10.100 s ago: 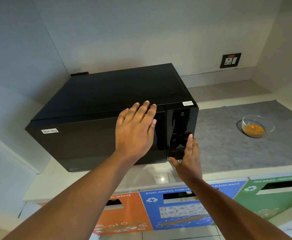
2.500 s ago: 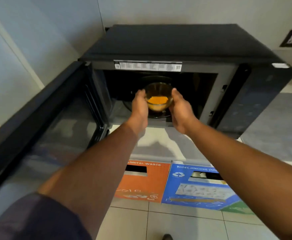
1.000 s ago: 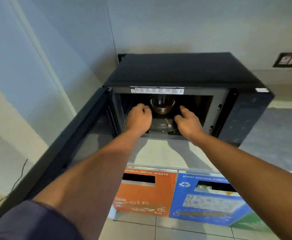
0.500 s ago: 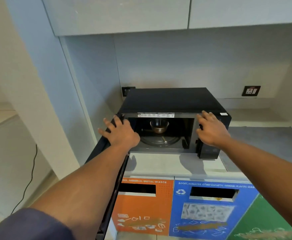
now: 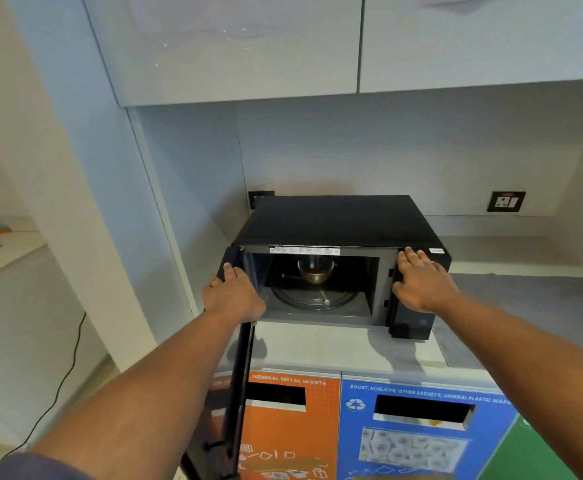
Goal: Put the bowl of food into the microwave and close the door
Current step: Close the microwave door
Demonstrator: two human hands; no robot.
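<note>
- Both hands have left the bowl (image 5: 315, 270), which now sits on its own inside the microwave (image 5: 338, 233), toward the back of the glass turntable (image 5: 312, 297), at about 12 o'clock on that plate.
- Since half a second ago the person has stepped back a little and the door (image 5: 240, 358) has begun to swing; it is now seen nearly edge-on, reaching out from the 9 o'clock side of the opening toward the camera.
- The left hand (image 5: 234, 294) lies on the door's top edge near the hinge, fingers spread and only lightly curled over it, gripping nothing else.
- The right hand (image 5: 421, 284) rests flat on the control panel at the 3 o'clock side of the opening, fingers straight and open, holding nothing; it appears to steady the oven.
- Loading looks done, so only the closing is left, and the door stands wide open.
- The left hand will likely need to push the door round to the latch while the right hand braces the body.
- Fingers near the hinge could be pinched if they stay there as the gap narrows.
- Below the counter (image 5: 335, 351), at 6 o'clock, stand orange and blue waste bins (image 5: 317, 427).
</note>
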